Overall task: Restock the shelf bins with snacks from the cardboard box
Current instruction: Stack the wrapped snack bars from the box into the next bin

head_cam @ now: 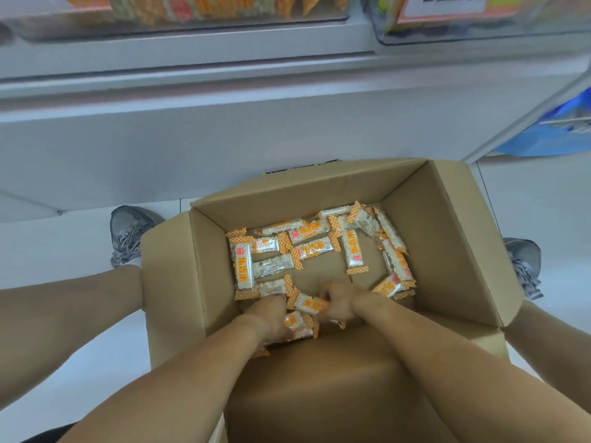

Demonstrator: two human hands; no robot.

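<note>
Both hands in box (447,238), near edge | left hand (271,318) and right hand (339,303) clutching snack packs (307,303) | gathering a handful for the bins (479,30)

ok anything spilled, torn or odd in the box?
Nothing stands out. The snack packs lie loose at mixed angles on the cardboard box floor, none outside it. Both hands, left and right, are gathering packs.
</note>
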